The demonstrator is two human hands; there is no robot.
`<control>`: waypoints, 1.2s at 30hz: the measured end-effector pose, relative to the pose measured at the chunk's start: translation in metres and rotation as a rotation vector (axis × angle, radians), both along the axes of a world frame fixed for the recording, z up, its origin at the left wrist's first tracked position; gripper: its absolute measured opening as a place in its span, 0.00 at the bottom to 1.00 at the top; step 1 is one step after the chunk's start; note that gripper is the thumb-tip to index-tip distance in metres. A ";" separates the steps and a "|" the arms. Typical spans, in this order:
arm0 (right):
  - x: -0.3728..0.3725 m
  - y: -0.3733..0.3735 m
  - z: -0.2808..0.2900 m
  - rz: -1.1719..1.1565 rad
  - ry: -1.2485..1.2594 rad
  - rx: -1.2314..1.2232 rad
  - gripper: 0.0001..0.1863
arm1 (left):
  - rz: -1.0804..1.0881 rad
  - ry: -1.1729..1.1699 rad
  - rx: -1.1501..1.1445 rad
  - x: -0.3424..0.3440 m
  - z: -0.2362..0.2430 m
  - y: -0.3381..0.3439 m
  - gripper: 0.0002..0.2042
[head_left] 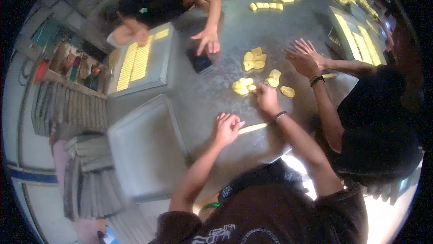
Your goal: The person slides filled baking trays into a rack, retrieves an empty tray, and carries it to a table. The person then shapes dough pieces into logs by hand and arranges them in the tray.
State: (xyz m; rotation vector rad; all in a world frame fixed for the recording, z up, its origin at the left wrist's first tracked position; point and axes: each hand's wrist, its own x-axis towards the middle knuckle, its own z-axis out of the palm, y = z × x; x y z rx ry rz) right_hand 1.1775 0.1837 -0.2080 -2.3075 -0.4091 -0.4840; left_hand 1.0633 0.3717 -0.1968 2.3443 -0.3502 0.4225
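Note:
On the grey metal table point(198, 113), a thin yellow dough roll point(253, 128) lies in front of me. My left hand point(228, 129) has its fingers curled in at the roll's left end. Farther forward, my right hand point(268, 98) pinches a small dough piece point(251, 88) at the edge of a pile of flattened dough pieces point(241, 85). More flat pieces point(273, 78) sit just beyond that hand, with one oval piece point(287, 91) to its right. Another cluster of dough pieces point(255, 59) is farther back.
At right, a co-worker's hands point(309, 58) hover near a tray of long dough strips point(356, 41). Across the table, another person's hand touches a black phone point(199, 62) beside a tray of dough sticks point(135, 66). A grey metal tray point(146, 149) lies to my left, near stacked trays point(90, 167).

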 end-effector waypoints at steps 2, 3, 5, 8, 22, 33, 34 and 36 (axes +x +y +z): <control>-0.004 0.007 0.021 -0.020 0.090 0.071 0.09 | 0.001 0.060 -0.070 -0.002 0.004 0.008 0.05; -0.027 0.020 0.048 0.024 0.188 0.127 0.10 | 0.040 0.049 -0.058 -0.013 0.005 0.019 0.05; -0.064 0.012 0.097 0.078 0.366 0.202 0.11 | 0.164 0.258 -0.634 -0.030 0.003 0.006 0.09; -0.106 0.006 0.105 0.202 0.631 0.449 0.10 | 0.183 0.604 -0.980 -0.054 0.038 -0.018 0.18; -0.144 0.026 0.080 0.357 0.869 0.846 0.12 | 0.134 0.694 -1.431 -0.078 0.063 -0.018 0.11; -0.154 0.035 0.085 0.321 1.083 1.048 0.11 | 0.333 0.181 -0.966 -0.073 0.056 -0.033 0.08; -0.153 0.033 0.082 0.405 1.165 1.207 0.10 | 0.334 0.178 -0.968 -0.072 0.057 -0.033 0.08; -0.151 0.031 0.081 0.492 1.243 1.365 0.09 | 0.399 0.134 -0.794 -0.071 0.060 -0.033 0.08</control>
